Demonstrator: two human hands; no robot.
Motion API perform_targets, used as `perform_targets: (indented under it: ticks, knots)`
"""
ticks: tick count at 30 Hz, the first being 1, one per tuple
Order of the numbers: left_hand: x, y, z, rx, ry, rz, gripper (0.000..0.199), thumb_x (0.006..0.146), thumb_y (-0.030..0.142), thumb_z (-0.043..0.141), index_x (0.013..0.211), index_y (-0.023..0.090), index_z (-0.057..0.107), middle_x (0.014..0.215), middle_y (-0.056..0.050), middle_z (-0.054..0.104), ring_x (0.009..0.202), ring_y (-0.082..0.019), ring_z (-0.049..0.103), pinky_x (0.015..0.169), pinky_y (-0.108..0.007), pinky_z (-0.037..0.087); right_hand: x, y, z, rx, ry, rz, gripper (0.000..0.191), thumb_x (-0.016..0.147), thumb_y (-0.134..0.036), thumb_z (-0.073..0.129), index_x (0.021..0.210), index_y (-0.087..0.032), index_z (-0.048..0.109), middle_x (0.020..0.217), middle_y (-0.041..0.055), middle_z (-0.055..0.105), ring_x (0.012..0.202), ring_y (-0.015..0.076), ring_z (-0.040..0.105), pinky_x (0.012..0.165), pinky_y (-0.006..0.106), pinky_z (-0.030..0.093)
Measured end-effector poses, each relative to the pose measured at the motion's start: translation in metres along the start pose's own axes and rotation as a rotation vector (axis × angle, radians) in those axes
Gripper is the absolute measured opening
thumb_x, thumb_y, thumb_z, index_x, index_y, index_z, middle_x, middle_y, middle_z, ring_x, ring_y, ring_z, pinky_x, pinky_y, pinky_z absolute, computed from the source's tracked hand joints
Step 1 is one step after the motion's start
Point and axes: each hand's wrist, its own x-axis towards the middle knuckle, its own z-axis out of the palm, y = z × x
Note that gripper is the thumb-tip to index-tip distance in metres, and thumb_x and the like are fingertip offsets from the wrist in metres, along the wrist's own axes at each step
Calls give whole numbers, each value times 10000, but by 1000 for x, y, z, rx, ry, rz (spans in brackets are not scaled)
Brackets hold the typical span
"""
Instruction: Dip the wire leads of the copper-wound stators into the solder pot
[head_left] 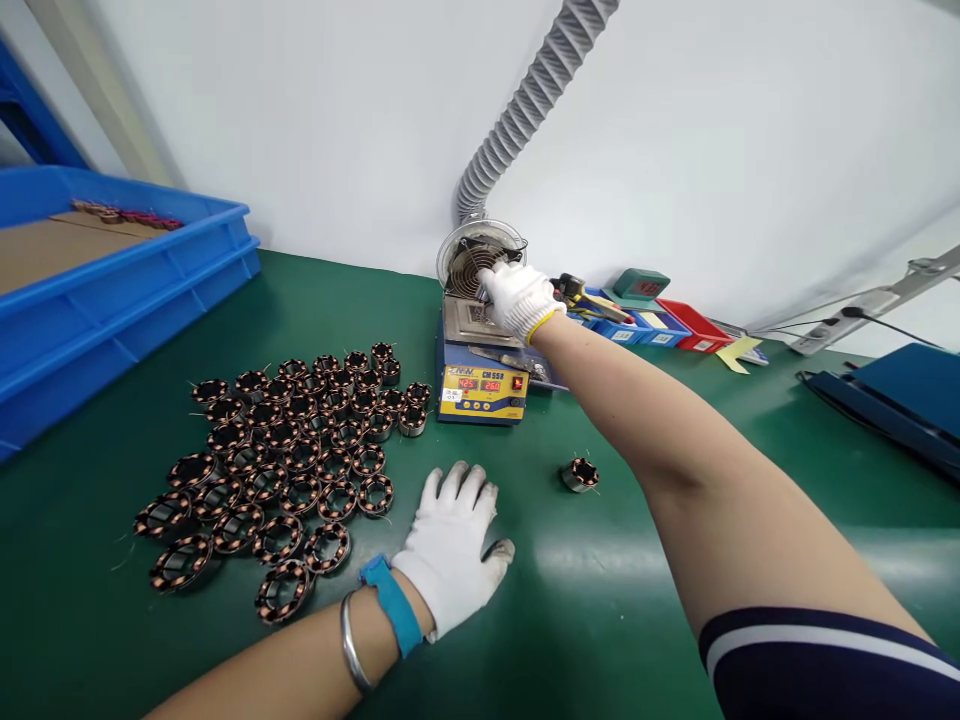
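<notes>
My left hand (454,550), in a white glove with smudged fingertips, lies flat on the green table with its fingers stretched out, holding nothing. To its left stand many wound motor stators (300,455), black rings with copper windings and thin wire ends. One lone stator (580,475) sits to the right. My gloved right hand (517,298) is above the yellow and blue solder pot (480,392), its fingers closed and pointing down near the metal top. Whatever is in those fingers is mostly hidden; only a small grey bit shows beneath them.
Behind the pot is a round fume fan (472,265) on a grey flexible hose (525,105). A blue crate (127,290) stands at left. Pliers (585,295), blue bins (660,330), a red bin (694,325) and a green digital clock (641,284) line the back right.
</notes>
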Motion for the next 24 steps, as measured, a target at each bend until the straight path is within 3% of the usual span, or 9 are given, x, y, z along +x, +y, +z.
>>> perform_targets:
  ticks: [5,8,14,20,24]
  knots:
    - [1,0,1,17,25,11,549,848,482,504,1300,173,536,1434,-111,462,1342,-339,351,1118,-579,244,-1,1,-6,62,44,6,385,770,-199,639,1145,-136,584,1107,155,605,972,300,584,769,394,476]
    - [1,0,2,21,39,18,549,837,473,520,1292,167,543,1428,-119,467,1336,-345,360,1115,-583,244,-3,10,-16,117,96,80,430,775,-248,637,1185,-135,576,1122,153,606,973,291,591,775,401,472]
    - [5,0,-1,-26,37,-2,560,805,428,559,1289,149,536,1410,-129,486,1325,-339,384,1115,-570,257,-28,22,-29,576,218,299,408,746,-335,637,1123,-180,653,973,72,678,912,252,635,778,389,501]
    - [10,1,1,-97,219,-122,622,765,394,582,1303,96,493,1293,-151,578,1237,-302,490,1087,-487,352,-84,5,-30,907,25,432,398,687,-422,707,1037,-234,713,902,30,714,864,239,666,783,385,522]
    - [11,1,1,-100,257,-118,640,750,386,609,1295,74,486,1244,-167,601,1198,-307,520,1060,-484,385,-94,-1,-19,1041,-3,431,406,663,-404,723,1025,-221,713,876,29,719,814,222,674,753,374,532]
